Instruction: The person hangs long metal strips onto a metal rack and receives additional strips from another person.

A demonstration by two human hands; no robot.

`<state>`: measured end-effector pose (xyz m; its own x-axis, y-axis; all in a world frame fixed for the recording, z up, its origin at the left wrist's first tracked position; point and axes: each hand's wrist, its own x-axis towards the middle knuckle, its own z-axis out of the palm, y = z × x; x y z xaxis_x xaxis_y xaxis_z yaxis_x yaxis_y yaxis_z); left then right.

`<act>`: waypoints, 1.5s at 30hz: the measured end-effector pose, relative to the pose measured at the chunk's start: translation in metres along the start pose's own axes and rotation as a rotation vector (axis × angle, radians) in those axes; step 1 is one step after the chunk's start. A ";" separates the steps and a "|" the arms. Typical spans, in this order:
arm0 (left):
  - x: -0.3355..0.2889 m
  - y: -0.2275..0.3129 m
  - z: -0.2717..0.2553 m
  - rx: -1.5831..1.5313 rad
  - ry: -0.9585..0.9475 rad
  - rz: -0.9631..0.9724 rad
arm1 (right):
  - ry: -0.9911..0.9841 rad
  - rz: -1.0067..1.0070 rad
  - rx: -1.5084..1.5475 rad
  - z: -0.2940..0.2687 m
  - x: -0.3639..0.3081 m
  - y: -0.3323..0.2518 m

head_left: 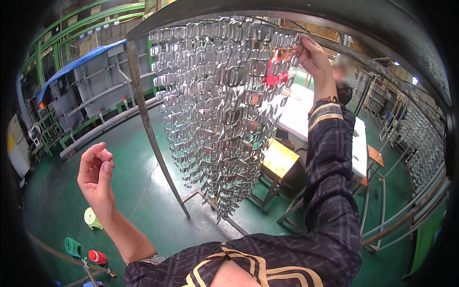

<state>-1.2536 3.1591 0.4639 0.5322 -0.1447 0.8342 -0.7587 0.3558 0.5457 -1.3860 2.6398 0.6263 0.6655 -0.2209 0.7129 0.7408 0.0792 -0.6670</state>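
Note:
Dense strands of shiny silver metal buckles (pixel 234 76) hang in rows from a dark metal frame (pixel 143 105) in front of me. My right hand (pixel 313 57) is raised to the upper right end of these strands, just under the frame's top bar. Its fingers pinch a small metal buckle (pixel 297 42) there, partly hidden by the fingertips. Well to the left of the frame, my left hand (pixel 97 174) is held up in the air. Its fingers curl loosely, the thumb stands apart from them, and nothing shows between them.
Behind the strands are a white-topped table (pixel 299 112) and a yellow-topped stool (pixel 281 158). A person (pixel 343 71) is beyond my right arm. More hanging metal pieces (pixel 420 138) fill a rack at the right. Low stools (pixel 91 218) stand on the green floor at lower left.

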 end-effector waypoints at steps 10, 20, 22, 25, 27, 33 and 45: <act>-0.015 -0.010 -0.025 0.071 0.071 -0.089 | -0.141 0.087 0.036 -0.004 0.012 -0.004; -0.034 -0.011 -0.037 0.128 0.161 -0.196 | -0.027 -0.040 -0.012 -0.011 0.006 0.016; -0.042 -0.015 -0.038 0.109 0.142 -0.198 | 0.002 -0.031 -0.038 -0.040 0.003 0.020; -0.052 -0.010 -0.049 0.110 0.152 -0.220 | 0.079 0.018 0.019 -0.041 -0.001 0.023; -0.061 -0.004 -0.059 0.162 0.209 -0.239 | 0.109 0.181 0.000 -0.020 -0.008 0.013; -0.070 -0.011 -0.076 0.217 0.205 -0.313 | 0.662 -0.295 -0.437 0.040 -0.071 0.013; -0.032 -0.137 -0.185 0.127 0.154 -0.549 | 0.190 -1.182 -0.915 0.305 -0.211 0.197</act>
<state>-1.0967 3.2860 0.3475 0.9013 -0.1372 0.4108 -0.3906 0.1519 0.9079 -1.3530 2.9982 0.4107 -0.3320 0.1532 0.9307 0.4680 -0.8299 0.3036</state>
